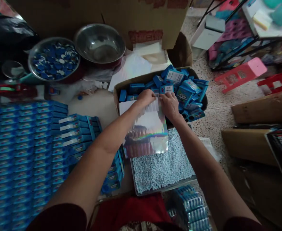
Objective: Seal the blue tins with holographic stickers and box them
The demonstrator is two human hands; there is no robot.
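Note:
A shiny, rainbow-reflecting sticker sheet point(145, 128) hangs below my hands, with rows of pale strips showing on it. My left hand point(146, 97) pinches near its top edge. Close beside it, my right hand point(170, 104) is also closed at the top right corner, fingertips almost meeting those of the left. Any small piece between the fingertips is too small to make out. Under and behind the hands lies a long cardboard box point(116, 93) filled with loose blue small packets point(187, 91). The sheet partly covers a tray of pale blue pellets point(162, 170).
Rows of blue boxes point(16, 154) cover the left side. A metal bowl of blue caps point(55, 61) and another metal bowl point(100, 45) stand at the back. A pink stool point(245, 73) and cardboard boxes point(253, 144) are on the right. Wrapped packs point(194, 205) lie below.

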